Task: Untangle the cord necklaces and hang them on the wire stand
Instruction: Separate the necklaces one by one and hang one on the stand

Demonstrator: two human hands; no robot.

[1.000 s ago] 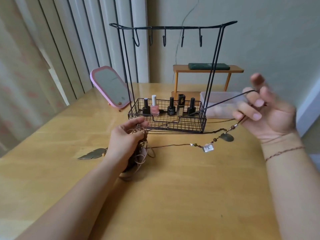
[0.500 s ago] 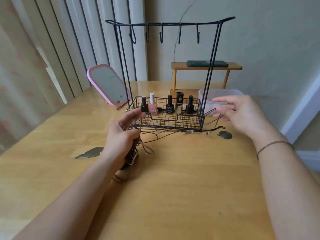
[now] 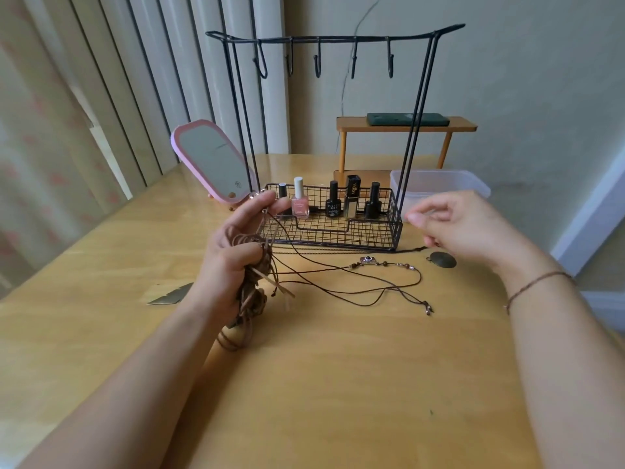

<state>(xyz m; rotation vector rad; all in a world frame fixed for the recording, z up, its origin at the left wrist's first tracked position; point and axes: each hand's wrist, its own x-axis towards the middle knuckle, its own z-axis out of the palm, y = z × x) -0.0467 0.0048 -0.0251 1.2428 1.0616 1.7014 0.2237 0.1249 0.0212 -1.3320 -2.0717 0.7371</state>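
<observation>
My left hand [image 3: 233, 255] grips a tangled bundle of brown cord necklaces [image 3: 252, 296] just above the table, in front of the stand's basket. From the bundle, thin dark cords [image 3: 355, 289] trail right across the wood to a beaded pendant [image 3: 367, 260] and a clasp end. A dark oval pendant [image 3: 443, 259] lies under my right hand [image 3: 463, 228], which hovers with loosely curled fingers and holds nothing. The black wire stand [image 3: 334, 38] rises behind, its several hooks bare.
Nail polish bottles [image 3: 299, 203] stand in the stand's wire basket [image 3: 338, 231]. A pink-framed mirror [image 3: 211, 160] leans at the left, a clear plastic tub [image 3: 439, 187] sits at the right, a small wooden shelf [image 3: 406, 125] behind. A metal feather pendant [image 3: 170, 295] lies left of my left wrist.
My right hand let the dark cord go and came down; the cord that was stretched taut now lies slack on the table. My left hand lifted the bundle slightly.
</observation>
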